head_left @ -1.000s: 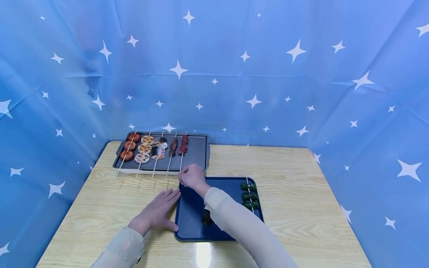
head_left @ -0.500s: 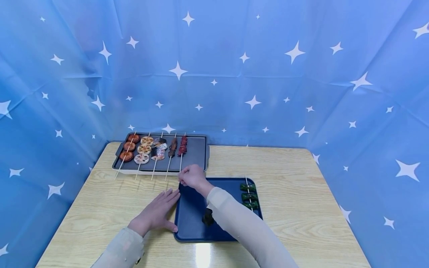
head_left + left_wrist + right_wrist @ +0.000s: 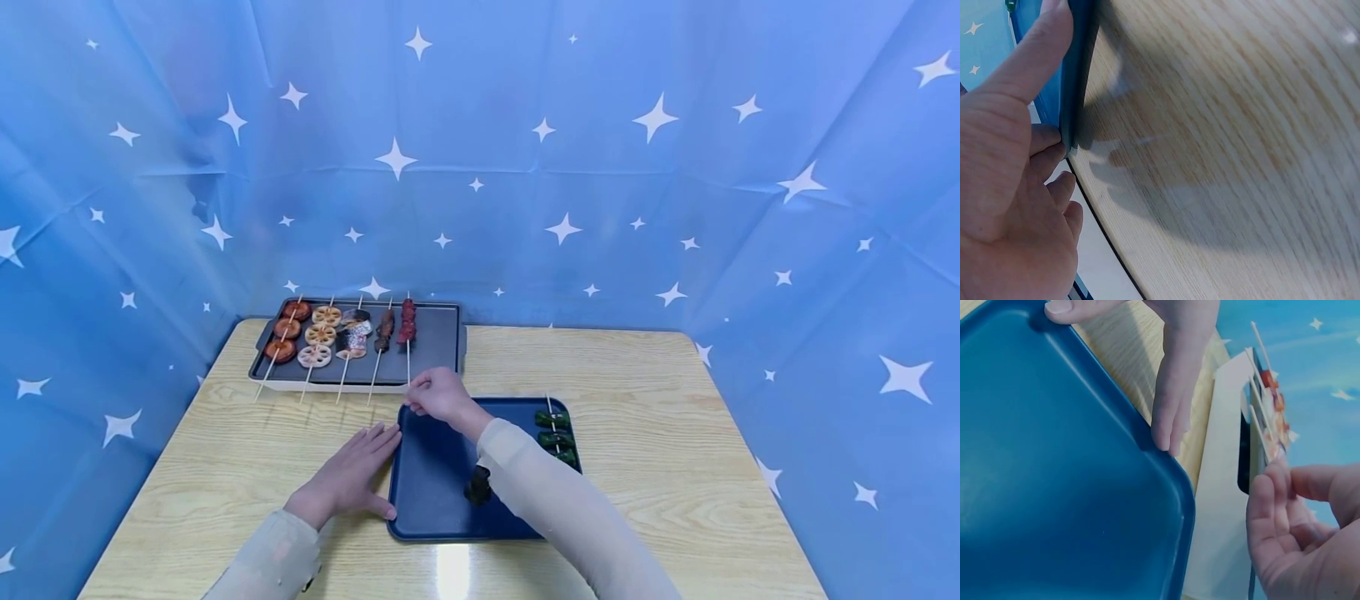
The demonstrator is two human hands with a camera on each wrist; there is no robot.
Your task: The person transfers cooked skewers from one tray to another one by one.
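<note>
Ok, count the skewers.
6. Left to right on the grill: orange, lotus, silvery, brown, red, the last pinched by the right hand. A green one is on the tray. The right sleeve may hide more.

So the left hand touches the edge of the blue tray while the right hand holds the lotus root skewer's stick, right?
Wrong skewer: in the head view, the right hand holds the red skewer by its stick. The left hand does touch the edge of the blue tray.
</note>
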